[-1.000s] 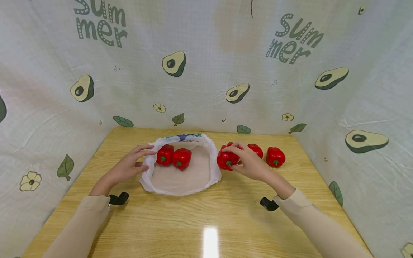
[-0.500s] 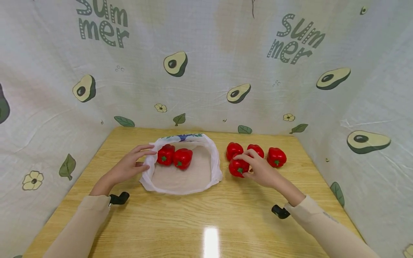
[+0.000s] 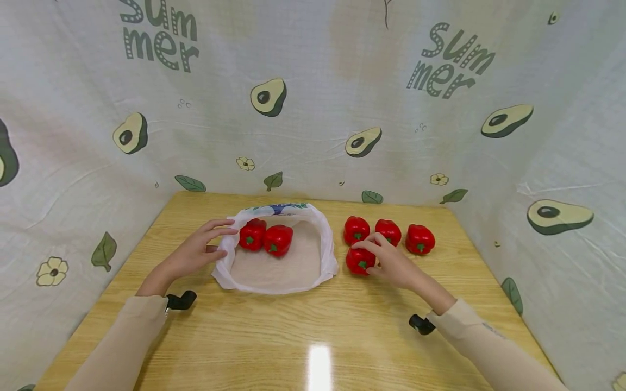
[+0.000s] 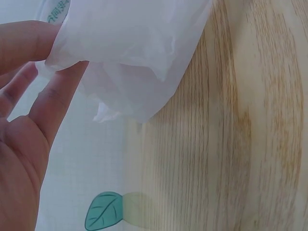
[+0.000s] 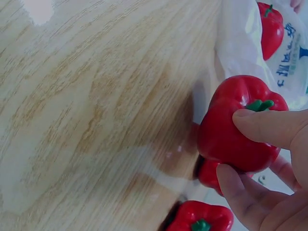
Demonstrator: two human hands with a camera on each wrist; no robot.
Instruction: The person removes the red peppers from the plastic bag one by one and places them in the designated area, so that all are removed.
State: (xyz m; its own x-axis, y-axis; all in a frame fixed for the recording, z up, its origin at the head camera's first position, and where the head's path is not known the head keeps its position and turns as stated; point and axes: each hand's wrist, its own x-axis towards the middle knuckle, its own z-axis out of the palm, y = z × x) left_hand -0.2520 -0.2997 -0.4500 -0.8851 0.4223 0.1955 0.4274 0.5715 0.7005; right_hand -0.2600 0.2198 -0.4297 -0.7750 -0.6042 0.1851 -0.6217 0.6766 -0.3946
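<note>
In the head view, a white plastic bag (image 3: 329, 265) lies with its mouth spread wide. Two red bell peppers (image 3: 278, 240) sit inside, at its left. At the bag's left rim my left hand (image 3: 195, 252) holds the edge. The left wrist view has the thumb and fingers (image 4: 52, 98) tucked around the folded plastic. To the right of the bag, my right hand (image 3: 395, 265) grips another red bell pepper (image 3: 359, 260). Seen from the right wrist, the thumb (image 5: 269, 126) presses near its green stem, other fingers beneath. Whether this pepper touches the table cannot be told.
Behind the right hand stand three more red peppers, the left one (image 3: 356, 229), the middle one (image 3: 388, 230) and the right one (image 3: 419, 239). A patterned cloth (image 3: 313, 108) hangs around the back and sides of the wooden table (image 3: 254, 342).
My right hand has carried its pepper from beside the bag's rim rightward and nearer to me, then slightly lower. My left hand and the bag stay where they were.
</note>
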